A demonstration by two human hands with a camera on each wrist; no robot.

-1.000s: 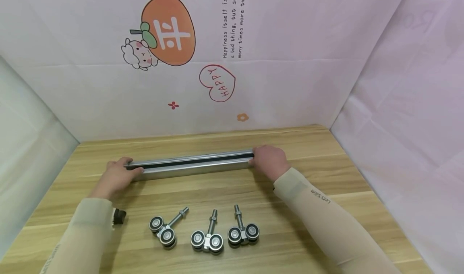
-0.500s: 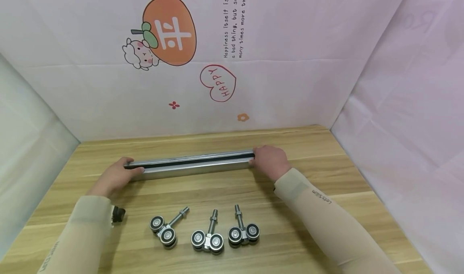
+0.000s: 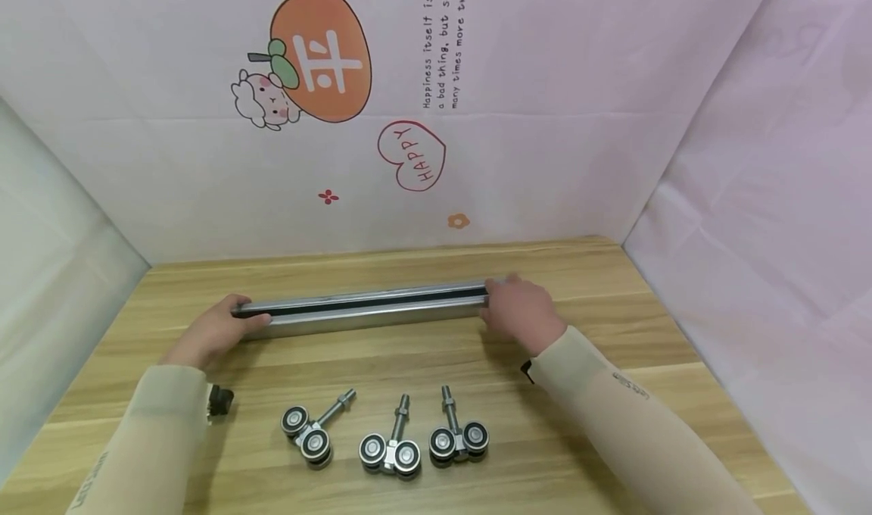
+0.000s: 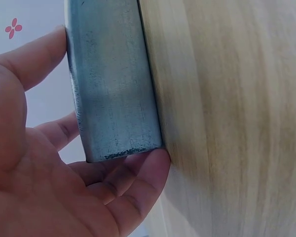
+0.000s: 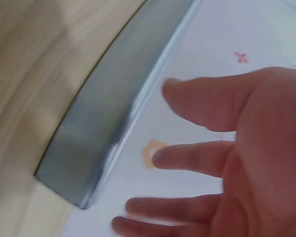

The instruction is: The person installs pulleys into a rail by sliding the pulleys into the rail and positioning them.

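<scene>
A: Where was the slotted metal rail point(image 3: 375, 319), and who had it?

B: Lying across the back half of the table, past three roller trolleys point(image 3: 390, 454). Left hand point(image 3: 213, 332) had one end between thumb and curled fingers. Right hand point(image 3: 523, 314) was right by the other end, fingers spread, gripping nothing.

A: Any writing?

B: Right sleeve point(image 3: 640, 432) looked like "Lets Slim", kinda blurry. White backdrop point(image 3: 559, 151) had sideways text: "Happiness itself is no…", "a bad thing, but some", plus "HAPPY" in a red heart point(image 3: 412, 156).

A: Setup?

B: Wood-grain tabletop point(image 3: 409, 367), pale side sheets point(image 3: 783, 257).
</scene>
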